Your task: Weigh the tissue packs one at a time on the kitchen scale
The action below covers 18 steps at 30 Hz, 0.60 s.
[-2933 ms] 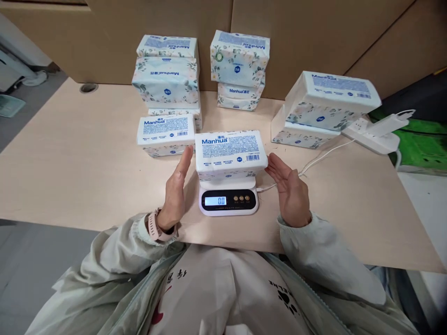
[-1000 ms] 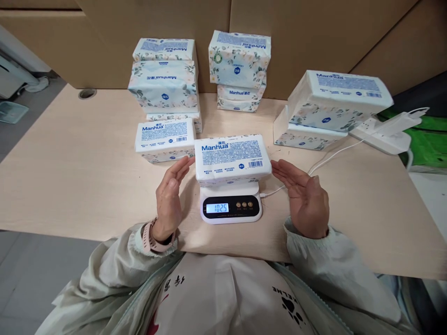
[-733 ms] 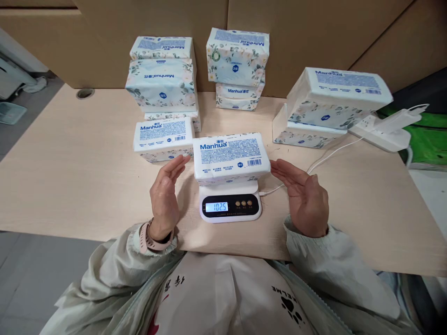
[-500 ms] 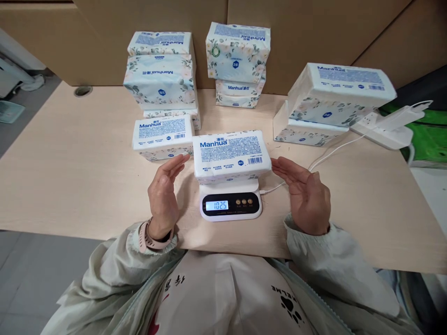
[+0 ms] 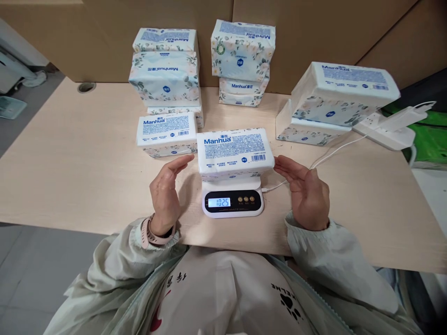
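Observation:
A white pack of tissues point(image 5: 235, 151) lies flat on a small digital scale point(image 5: 233, 204), its printed face up. The lit display reads 102.5. My left hand point(image 5: 166, 193) rests to the left of the pack, fingers stretched forward and apart from it, holding nothing. On the other side my right hand point(image 5: 305, 190) is also open, its fingertips very near or touching the pack's right end; I cannot tell which. Just left of the weighed pack sits another tissue pack point(image 5: 167, 135).
Tissue packs are stacked at the back left point(image 5: 164, 79) and back middle point(image 5: 243, 51). Two more lie piled at the right point(image 5: 344, 93), beside a white power strip point(image 5: 387, 130). A white cable point(image 5: 331, 156) runs to the scale. Cardboard point(image 5: 167, 11) stands behind the table.
The whole view has shifted slightly, with things appearing a little to the right. Both hands keep nearly the same pose around the pack, and the display still reads 102.5.

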Each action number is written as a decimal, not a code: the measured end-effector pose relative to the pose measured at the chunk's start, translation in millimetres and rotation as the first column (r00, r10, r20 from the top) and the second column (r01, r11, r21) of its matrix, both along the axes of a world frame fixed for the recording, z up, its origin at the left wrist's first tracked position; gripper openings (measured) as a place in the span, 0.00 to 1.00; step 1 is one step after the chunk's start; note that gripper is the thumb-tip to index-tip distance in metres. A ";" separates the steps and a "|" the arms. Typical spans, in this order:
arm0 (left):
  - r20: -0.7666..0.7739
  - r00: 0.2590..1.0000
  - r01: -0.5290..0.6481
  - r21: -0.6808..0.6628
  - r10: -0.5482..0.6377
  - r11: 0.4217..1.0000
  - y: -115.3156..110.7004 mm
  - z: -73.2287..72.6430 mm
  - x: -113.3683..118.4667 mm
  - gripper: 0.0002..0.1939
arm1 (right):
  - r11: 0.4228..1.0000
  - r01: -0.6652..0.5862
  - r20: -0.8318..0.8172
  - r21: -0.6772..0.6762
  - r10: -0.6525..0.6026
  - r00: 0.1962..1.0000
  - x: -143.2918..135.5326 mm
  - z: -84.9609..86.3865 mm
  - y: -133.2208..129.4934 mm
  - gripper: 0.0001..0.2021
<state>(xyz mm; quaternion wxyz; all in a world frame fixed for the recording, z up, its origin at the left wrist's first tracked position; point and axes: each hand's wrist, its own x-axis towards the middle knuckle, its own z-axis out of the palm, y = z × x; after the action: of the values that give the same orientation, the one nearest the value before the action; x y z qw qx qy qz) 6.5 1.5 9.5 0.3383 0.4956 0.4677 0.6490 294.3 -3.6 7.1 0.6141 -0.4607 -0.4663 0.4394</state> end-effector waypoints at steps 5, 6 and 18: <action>-0.131 0.989 0.072 0.050 -0.065 0.996 -3.9 -1.3 -4.5 0.19 | 0.999 -0.039 0.143 -0.021 0.042 0.989 1.2 -3.2 0.1 0.24; -0.162 0.982 0.100 0.046 -0.091 0.994 -3.4 -0.4 -4.0 0.18 | 0.998 -0.048 0.197 -0.028 0.053 0.979 0.5 -3.8 1.2 0.24; -0.486 0.854 0.136 -0.140 -0.188 0.981 110.1 43.9 44.0 0.11 | 0.976 0.076 0.624 0.204 -0.189 0.758 -6.5 -16.6 121.7 0.32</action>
<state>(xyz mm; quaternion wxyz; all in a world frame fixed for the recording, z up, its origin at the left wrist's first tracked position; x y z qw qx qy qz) 50.4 111.6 53.5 0.2845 0.6658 0.5274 0.4445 287.8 118.2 -9.5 0.4843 -0.5619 -0.6484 0.1713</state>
